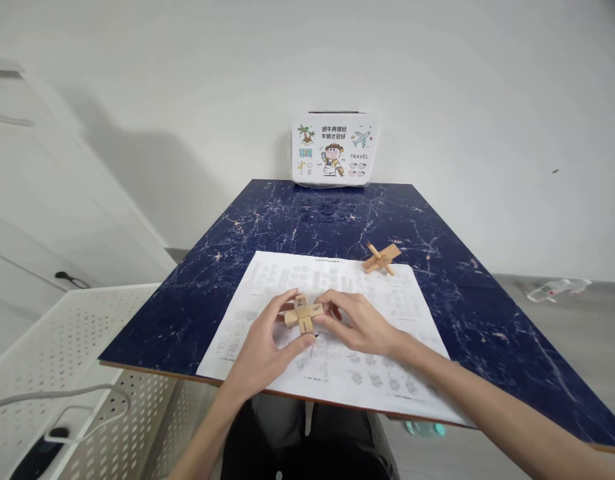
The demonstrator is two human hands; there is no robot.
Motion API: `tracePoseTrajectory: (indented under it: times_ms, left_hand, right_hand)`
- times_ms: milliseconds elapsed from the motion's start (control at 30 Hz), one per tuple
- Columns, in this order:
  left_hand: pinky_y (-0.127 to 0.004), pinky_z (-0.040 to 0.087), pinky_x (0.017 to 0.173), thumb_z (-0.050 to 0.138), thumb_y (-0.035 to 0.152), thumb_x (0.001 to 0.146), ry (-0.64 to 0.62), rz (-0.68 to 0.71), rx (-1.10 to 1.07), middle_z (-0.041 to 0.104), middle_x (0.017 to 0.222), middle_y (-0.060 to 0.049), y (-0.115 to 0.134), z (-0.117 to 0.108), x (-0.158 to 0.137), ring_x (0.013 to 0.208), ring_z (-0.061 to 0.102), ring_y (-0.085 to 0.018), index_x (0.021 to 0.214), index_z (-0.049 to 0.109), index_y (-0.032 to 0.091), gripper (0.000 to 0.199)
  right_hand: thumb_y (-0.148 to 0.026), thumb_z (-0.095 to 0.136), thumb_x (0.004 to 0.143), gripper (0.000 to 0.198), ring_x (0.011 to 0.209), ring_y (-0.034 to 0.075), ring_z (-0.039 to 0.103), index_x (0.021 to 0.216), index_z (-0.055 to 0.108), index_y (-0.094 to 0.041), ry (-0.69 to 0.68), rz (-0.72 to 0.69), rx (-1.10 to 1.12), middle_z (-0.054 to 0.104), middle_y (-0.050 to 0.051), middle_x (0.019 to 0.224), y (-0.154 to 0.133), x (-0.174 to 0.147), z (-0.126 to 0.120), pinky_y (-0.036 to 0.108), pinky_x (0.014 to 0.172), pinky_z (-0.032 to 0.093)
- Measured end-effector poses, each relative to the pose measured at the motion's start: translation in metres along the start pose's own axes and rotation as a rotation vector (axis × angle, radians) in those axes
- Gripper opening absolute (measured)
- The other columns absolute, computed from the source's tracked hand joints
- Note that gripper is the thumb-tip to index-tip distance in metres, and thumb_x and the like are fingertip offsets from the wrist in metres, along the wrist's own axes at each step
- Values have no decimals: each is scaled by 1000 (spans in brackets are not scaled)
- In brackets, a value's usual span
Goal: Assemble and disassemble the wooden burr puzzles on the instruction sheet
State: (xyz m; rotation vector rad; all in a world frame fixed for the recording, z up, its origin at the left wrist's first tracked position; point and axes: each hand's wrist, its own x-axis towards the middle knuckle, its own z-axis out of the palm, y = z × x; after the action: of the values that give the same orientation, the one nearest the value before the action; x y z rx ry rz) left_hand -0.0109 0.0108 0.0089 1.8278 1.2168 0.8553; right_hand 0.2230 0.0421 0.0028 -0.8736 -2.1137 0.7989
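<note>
Between my two hands is a wooden interlocking puzzle, a cross of light blocks with dark numbers written on them. My left hand grips it from the left, thumb along the near side and fingers behind. From the right, my right hand pinches the block marked 3 between thumb and fingers. Beneath both hands lies a large white instruction sheet printed with small diagrams. At the sheet's far right corner rests a second wooden puzzle, made of crossed sticks and flat pieces.
The dark blue marbled table has its near edge by my lap. A white case with cartoon prints stands at the back against the wall. To the left is a white perforated cart with a cable. A plastic bottle lies on the floor.
</note>
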Motion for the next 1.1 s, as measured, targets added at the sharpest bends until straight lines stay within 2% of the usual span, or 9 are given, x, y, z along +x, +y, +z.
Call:
tracePoseTrajectory:
  times_ms: [67,200,533,1100]
  left_hand:
    - [-52,44,118,72,42,94,14,1,-6,58,152,-10,0,-1,1,140,55,-33,147,51,30,58]
    - [-51,45,117,73,41,92,33,-11,25,62,148,-9,2,-1,1,138,57,-32,142,55,29,54]
    - [-48,50,112,72,40,92,13,-15,29,67,141,-8,6,-2,3,130,62,-30,140,57,27,51]
    - [-48,51,113,73,43,93,-25,-31,-66,70,138,-10,1,-5,3,128,66,-31,137,61,24,49]
  right_hand:
    - [-38,57,105,17,65,15,55,104,59,-21,8,-11,0,62,-1,78,-1,0,2,28,64,43]
    - [-38,56,105,18,67,16,56,106,60,-21,20,-30,-19,64,1,80,1,-1,3,29,65,43]
    - [-39,53,109,21,71,17,60,111,62,-20,39,-87,-74,68,3,85,5,-2,5,29,67,45]
    - [-39,46,112,24,77,20,64,118,59,-20,74,-256,-212,71,8,95,6,-1,6,32,70,50]
